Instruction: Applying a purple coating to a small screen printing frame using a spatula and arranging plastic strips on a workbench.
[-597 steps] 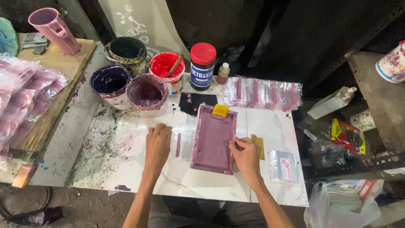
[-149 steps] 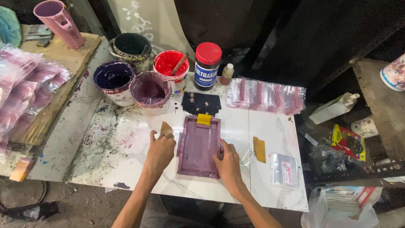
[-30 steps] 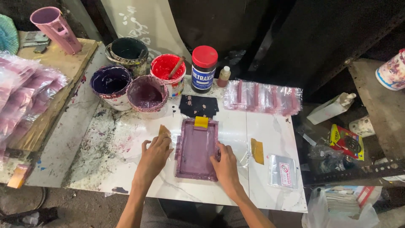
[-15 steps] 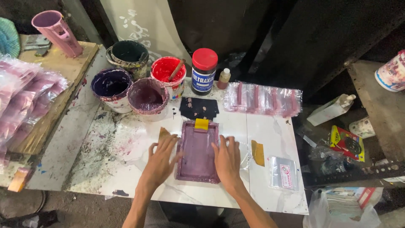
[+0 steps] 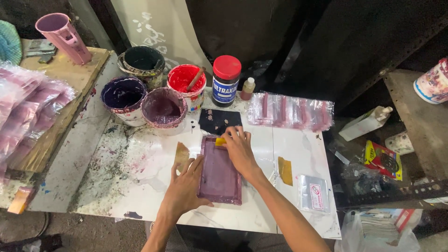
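While the left hand (image 5: 186,186) lies flat and spread against the frame's (image 5: 220,170) left edge, the right hand (image 5: 238,148) curls over its far end, fingers closed on a small yellow squeegee (image 5: 220,141). That purple frame is a long rectangle lying flat near the table's front edge; its long axis runs from the person toward the paint pots, tipped slightly to the right at the near end.

It sits on a white tabletop (image 5: 298,158), smeared with purple and dark specks on the left. Behind the table stand dark walls and a pale sheet; a shelf (image 5: 420,121) on the right holds a white bottle (image 5: 366,123) and packets.

Just beyond the frame lies a black pad (image 5: 219,120). Farther back are a purple tub (image 5: 163,106), a dark violet tub (image 5: 123,93), a red tub (image 5: 186,79) with a stick in it, a black tub (image 5: 142,60) and a red-lidded jar (image 5: 226,79). A strip of clear bags (image 5: 291,111) lies to the right rear, a yellow scrap (image 5: 285,170) and a small bag (image 5: 313,192) to the right, a tan scrap (image 5: 181,154) by the left fingertips. Nothing blocks the frame.
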